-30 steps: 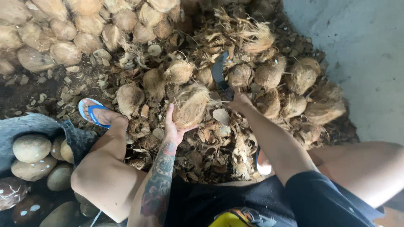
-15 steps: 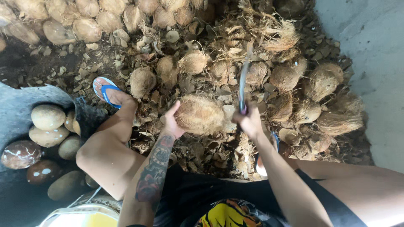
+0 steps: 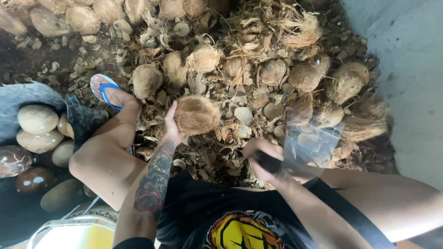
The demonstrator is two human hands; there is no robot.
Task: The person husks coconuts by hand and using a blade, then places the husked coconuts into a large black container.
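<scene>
Husk pile (image 3: pixel 258 69) covers the floor, about ten rough coconuts still lying in it. At left, a heap of smooth peeled nuts (image 3: pixel 37 120), roughly seven visible. One partly husked coconut (image 3: pixel 197 115) held above the pile, left hand (image 3: pixel 171 129) fingers clasped on its side. Right hand (image 3: pixel 263 159) fingers closed on a blurred blade (image 3: pixel 311 143). Judged: husking partway done.

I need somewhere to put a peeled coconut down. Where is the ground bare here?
Bare concrete floor lies right of the husk pile. Dark soil opens beyond the sandalled foot. Between the knees it is crowded around the coconut in the left hand.
</scene>
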